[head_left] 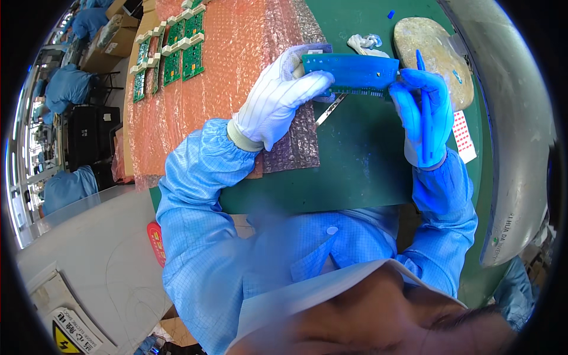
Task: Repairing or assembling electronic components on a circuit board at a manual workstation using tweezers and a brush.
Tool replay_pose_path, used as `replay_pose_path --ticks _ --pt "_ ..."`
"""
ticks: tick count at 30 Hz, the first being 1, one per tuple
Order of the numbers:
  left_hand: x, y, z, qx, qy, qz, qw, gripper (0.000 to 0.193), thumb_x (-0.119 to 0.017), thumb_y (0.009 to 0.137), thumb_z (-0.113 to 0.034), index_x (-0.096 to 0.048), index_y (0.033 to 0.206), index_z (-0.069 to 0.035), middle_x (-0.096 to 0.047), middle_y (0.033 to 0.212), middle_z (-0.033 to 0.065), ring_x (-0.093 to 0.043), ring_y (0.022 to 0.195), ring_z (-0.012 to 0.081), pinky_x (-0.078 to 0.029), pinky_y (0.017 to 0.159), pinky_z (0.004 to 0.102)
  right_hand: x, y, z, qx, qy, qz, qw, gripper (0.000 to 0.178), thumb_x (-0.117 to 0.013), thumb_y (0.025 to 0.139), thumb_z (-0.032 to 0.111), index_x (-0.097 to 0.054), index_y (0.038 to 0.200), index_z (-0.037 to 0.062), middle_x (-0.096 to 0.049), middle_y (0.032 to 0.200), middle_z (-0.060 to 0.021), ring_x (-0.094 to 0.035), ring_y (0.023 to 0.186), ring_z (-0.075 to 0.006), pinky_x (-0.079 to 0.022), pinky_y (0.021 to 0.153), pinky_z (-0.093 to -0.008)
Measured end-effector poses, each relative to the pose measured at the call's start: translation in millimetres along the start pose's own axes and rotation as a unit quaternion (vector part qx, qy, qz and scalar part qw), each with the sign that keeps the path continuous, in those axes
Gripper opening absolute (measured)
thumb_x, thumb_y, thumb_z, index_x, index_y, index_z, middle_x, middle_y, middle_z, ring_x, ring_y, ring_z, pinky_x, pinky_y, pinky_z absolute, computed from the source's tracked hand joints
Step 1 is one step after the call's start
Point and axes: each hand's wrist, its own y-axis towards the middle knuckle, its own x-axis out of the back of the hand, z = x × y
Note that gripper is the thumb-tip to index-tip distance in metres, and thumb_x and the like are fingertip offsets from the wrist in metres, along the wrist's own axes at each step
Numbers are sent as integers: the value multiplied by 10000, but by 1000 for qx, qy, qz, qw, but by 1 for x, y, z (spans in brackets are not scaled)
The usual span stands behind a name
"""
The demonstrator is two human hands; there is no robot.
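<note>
A circuit board (361, 72) is held up above the green mat, lit strongly blue. My left hand (278, 92), in a white striped glove, pinches its left end between thumb and fingers. At its right end, the gloved fingers of my right hand (414, 115) touch or grip the edge; which of the two, I cannot tell. A slim pen-like tool (426, 121) stands upright in my right hand, its tip pointing away from me. Below the board a thin metal strip (331, 110) lies partly hidden by it.
Several green circuit boards with white connectors (193, 62) lie on pink bubble wrap (219, 100) at left. A pale stone-like slab (420, 38), crumpled white wipes (364, 46), a small blue cap (390, 14) and a label sheet (464, 137) surround my right hand. A large grey metal housing (526, 136) stands far right.
</note>
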Motion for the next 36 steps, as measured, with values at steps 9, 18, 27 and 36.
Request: replay_pose_path --ticks 9,18,27,36 --pt "-6 1 30 -137 111 3 984 408 -691 846 -74 -587 1238 -35 -633 1109 82 -625 986 150 -515 836 284 15 -3 20 215 -10 131 968 295 -537 956 235 -605 1101 -13 -644 891 -132 -585 735 -215 -467 652 -345" --pt "-16 -2 29 -195 237 19 952 385 -698 812 -62 -632 1191 -70 -632 1083 116 -646 966 215 -529 832 316 9 -9 19 179 59 151 970 128 -580 854 18 -595 982 20 -631 837 -145 -592 717 -244 -485 647 -359" --pt "-16 -3 26 -190 262 16 946 391 -690 792 -60 -645 1180 -86 -636 1083 115 -650 980 239 -533 831 330 8 -9 18 160 76 152 973 100 -578 884 64 -593 969 13 -611 846 -155 -590 729 -233 -481 647 -349" --pt "-13 -7 14 -300 370 -33 879 460 -710 695 -31 -675 1148 -106 -650 1045 122 -646 964 281 -541 819 351 2 -1 19 -3 107 -51 993 326 -476 1011 311 -590 1106 20 -603 817 -113 -549 687 -167 -443 614 -300"
